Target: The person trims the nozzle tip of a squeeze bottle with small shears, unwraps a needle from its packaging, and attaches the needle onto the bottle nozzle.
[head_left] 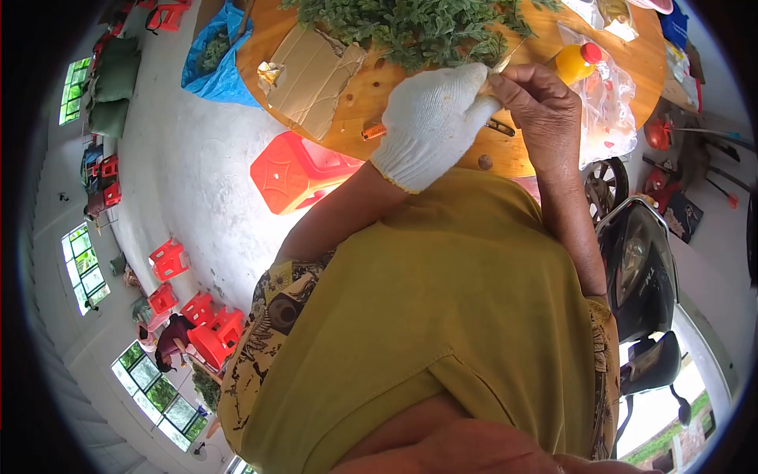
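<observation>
My left hand, in a white knitted glove, is closed at the table's near edge, its fingertips pinched together beside the other hand. Bare and closed too, my right hand meets the gloved fingertips with its thumb and forefinger. A thin pale strip rises from between the fingers; its lower end is hidden. Just beyond the hands lies a pile of green artificial foliage. To the left is a torn piece of cardboard, and an orange-handled item rests beside the glove.
On the round wooden table, a bottle of orange liquid stands by a clear plastic bag. A blue bag hangs at the left edge. A red stool is below. Another person is at the far lower left.
</observation>
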### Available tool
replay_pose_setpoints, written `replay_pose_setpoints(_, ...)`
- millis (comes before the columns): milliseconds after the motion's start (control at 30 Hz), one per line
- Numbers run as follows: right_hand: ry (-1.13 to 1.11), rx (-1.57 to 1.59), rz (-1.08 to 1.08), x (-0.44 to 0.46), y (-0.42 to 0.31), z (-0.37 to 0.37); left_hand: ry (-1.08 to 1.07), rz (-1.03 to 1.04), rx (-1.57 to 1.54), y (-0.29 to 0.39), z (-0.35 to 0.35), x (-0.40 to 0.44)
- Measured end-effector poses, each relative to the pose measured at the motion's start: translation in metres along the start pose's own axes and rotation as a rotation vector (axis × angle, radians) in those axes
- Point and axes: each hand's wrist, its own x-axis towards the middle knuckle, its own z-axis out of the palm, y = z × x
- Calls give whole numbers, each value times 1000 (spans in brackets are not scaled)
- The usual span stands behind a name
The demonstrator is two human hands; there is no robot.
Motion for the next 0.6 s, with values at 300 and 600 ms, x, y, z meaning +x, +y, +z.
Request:
replay_pose_setpoints(300, -94, 190, 126, -1, 27, -11, -316, -277, -523, -22, 6, -20)
replay_pose_setpoints(600, -83, 112, 111, -3, 21, -9, -324, -309, -441, -21, 6, -21)
